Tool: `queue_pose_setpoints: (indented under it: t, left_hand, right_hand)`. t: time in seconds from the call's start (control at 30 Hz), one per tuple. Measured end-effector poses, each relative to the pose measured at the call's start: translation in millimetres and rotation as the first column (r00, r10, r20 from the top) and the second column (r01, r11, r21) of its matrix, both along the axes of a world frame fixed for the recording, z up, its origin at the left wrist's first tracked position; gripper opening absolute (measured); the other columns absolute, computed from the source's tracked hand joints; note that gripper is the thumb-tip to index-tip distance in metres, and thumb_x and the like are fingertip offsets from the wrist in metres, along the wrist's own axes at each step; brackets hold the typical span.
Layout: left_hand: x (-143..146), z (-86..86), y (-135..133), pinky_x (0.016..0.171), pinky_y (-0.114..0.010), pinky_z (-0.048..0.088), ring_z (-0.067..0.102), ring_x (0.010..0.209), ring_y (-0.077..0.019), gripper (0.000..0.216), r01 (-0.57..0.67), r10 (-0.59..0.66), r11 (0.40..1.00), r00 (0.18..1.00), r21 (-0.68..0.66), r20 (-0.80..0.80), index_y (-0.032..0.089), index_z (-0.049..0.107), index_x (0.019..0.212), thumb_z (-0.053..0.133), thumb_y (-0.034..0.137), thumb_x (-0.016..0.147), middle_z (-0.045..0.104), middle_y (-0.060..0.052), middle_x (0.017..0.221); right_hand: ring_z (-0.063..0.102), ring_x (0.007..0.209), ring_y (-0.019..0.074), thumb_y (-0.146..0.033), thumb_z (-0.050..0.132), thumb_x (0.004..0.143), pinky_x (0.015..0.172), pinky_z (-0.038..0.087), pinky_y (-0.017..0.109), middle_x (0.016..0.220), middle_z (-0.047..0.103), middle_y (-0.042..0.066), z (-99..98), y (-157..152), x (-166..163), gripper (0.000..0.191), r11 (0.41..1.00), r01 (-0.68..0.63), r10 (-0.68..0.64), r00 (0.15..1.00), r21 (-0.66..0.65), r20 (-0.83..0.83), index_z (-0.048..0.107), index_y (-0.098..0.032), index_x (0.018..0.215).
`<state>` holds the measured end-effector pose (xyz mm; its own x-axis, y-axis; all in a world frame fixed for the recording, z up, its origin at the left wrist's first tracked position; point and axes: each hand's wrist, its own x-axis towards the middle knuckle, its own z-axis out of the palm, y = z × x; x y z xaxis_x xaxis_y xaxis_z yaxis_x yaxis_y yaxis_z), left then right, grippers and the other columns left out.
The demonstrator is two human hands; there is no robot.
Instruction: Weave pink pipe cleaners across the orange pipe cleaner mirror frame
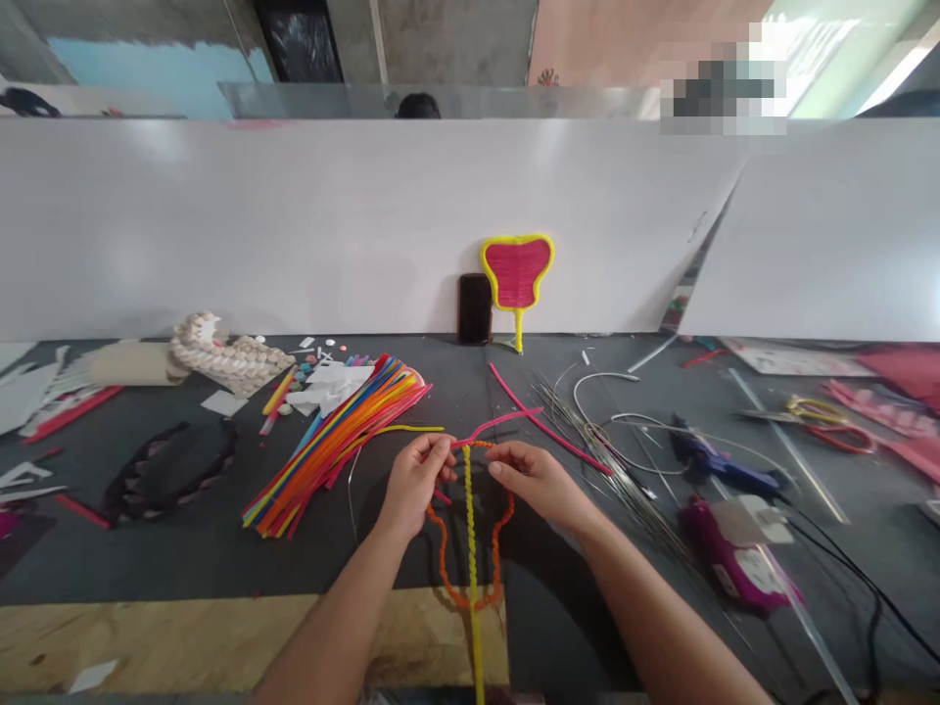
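Note:
In front of me is a small frame of twisted pipe cleaners, with an orange outline (443, 563) curving to both sides of a yellow twisted stem (471, 519). The stem's straight lower end runs toward me. My left hand (420, 482) pinches a pink pipe cleaner (506, 418) at the top of the frame, where it crosses the stem. The pink one's free end points up to the right. Thumb and fingers of my right hand (540, 482) are closed at the orange outline's upper right. My fingers partly hide the outline's upper corners.
A bundle of coloured pipe cleaners (338, 450) lies left. A finished pink-and-yellow fan (518, 276) and a phone (474, 309) lean on the white partition (330, 225). Right are thin wires (624, 490), a blue glue gun (727, 465), scissors (815, 416) and a magenta device (734, 563).

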<state>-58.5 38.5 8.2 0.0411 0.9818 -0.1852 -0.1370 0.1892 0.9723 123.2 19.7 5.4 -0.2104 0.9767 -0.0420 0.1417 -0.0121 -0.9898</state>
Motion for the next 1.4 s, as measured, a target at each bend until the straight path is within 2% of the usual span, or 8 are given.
queue_pose_setpoints:
  t: [0.2,0.37,0.47,0.6,0.7,0.8,0.93,1.4]
  left_hand:
    - [5,3.3,-7,0.055,-0.021,0.046,0.052,0.051,-0.0081,0.028,0.07,-0.07,0.998,0.997,-0.001,0.035,0.015,0.065,0.084,0.067,0.042,0.073,0.058,0.003,0.063]
    - [5,1.0,-11,0.054,-0.021,0.046,0.051,0.051,-0.0067,0.023,0.075,-0.078,0.997,0.985,0.025,0.157,0.016,0.064,0.083,0.066,0.038,0.076,0.057,0.003,0.062]
    - [6,1.7,-14,0.055,-0.022,0.046,0.051,0.051,-0.007,0.023,0.098,-0.103,0.995,0.972,0.034,0.211,0.016,0.064,0.083,0.066,0.037,0.076,0.058,0.003,0.063]
    - [9,2.3,-16,0.057,-0.023,0.047,0.053,0.052,-0.0084,0.024,0.161,-0.163,0.987,0.982,0.022,0.093,0.015,0.064,0.084,0.068,0.037,0.074,0.061,0.001,0.064]
    - [9,-0.6,-17,0.058,-0.022,0.046,0.056,0.055,-0.0095,0.026,0.198,-0.198,0.98,0.98,-0.003,-0.009,0.016,0.065,0.089,0.068,0.037,0.074,0.065,-0.001,0.067]
    - [7,-3.4,-16,0.058,-0.022,0.045,0.058,0.056,-0.0104,0.026,0.179,-0.178,0.984,0.983,0.013,-0.054,0.016,0.065,0.092,0.066,0.037,0.076,0.068,-0.002,0.071]
    - [3,-2.4,-14,0.062,-0.024,0.047,0.06,0.059,-0.0113,0.024,0.155,-0.151,0.987,0.986,0.047,-0.076,0.016,0.064,0.091,0.065,0.035,0.077,0.07,-0.003,0.074]
    - [-15,7.2,-3,0.061,-0.024,0.048,0.062,0.064,-0.0131,0.029,0.255,-0.257,0.966,0.961,-0.031,-0.106,0.017,0.064,0.095,0.067,0.039,0.076,0.065,0.0,0.073]
  right_hand:
    - [0.036,0.051,0.0104,-0.05,0.06,0.079,0.048,0.026,0.024,0.055,0.043,-0.005,-3.9,0,11,0.034,0.991,0.131,-0.133,0.99,0.032,0.05,0.056,-0.02,0.066]
    - [0.039,0.053,0.0106,-0.051,0.063,0.077,0.049,0.03,0.024,0.059,0.048,-0.004,-1.2,0,12,0.032,0.978,0.209,-0.21,0.977,-0.017,-0.048,0.056,-0.02,0.071]
    - [0.049,0.063,0.0123,-0.05,0.067,0.074,0.055,0.038,0.024,0.073,0.058,-0.001,-1.7,-1,10,0.033,0.977,0.174,-0.193,0.967,-0.121,-0.164,0.061,-0.02,0.087]
    - [0.054,0.069,0.0142,-0.046,0.071,0.072,0.058,0.041,0.025,0.078,0.062,0.001,-1.8,-2,7,0.038,0.975,0.143,-0.188,0.937,-0.168,-0.295,0.064,-0.022,0.1]
    - [0.05,0.06,0.012,-0.042,0.072,0.072,0.057,0.04,0.025,0.065,0.058,-0.002,-0.3,-3,5,0.026,0.978,0.168,-0.2,0.929,-0.127,-0.31,0.068,-0.02,0.086]
    - [0.05,0.058,0.0115,-0.039,0.071,0.073,0.056,0.039,0.025,0.064,0.06,-0.002,0.8,-4,3,0.02,0.976,0.2,-0.214,0.949,-0.081,-0.23,0.067,-0.02,0.076]
    - [0.054,0.059,0.0128,-0.036,0.069,0.073,0.056,0.043,0.025,0.064,0.062,0.0,1.7,-5,0,0.018,0.972,0.224,-0.231,0.962,-0.067,-0.144,0.066,-0.019,0.076]
    - [0.057,0.059,0.0127,-0.035,0.069,0.072,0.059,0.048,0.027,0.062,0.061,-0.001,0.1,-5,-1,0.018,0.948,0.311,-0.318,0.927,-0.064,-0.2,0.063,-0.018,0.073]
